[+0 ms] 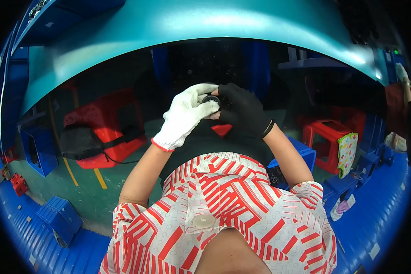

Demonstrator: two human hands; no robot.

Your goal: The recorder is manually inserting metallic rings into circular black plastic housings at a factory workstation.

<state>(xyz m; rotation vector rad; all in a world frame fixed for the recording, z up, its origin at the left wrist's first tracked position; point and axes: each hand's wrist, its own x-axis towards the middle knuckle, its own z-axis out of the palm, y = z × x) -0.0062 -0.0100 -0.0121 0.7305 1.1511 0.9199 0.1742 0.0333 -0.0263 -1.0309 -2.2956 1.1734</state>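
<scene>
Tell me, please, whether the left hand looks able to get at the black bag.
Probably yes: nothing visible blocks the way from the left hand to the black bag, though that hand is holding a round black part.

White glare streaks the teal tabletop (223,19) — deep shadow fills the space beneath — while fisheye distortion bows its edge between black corners.
</scene>
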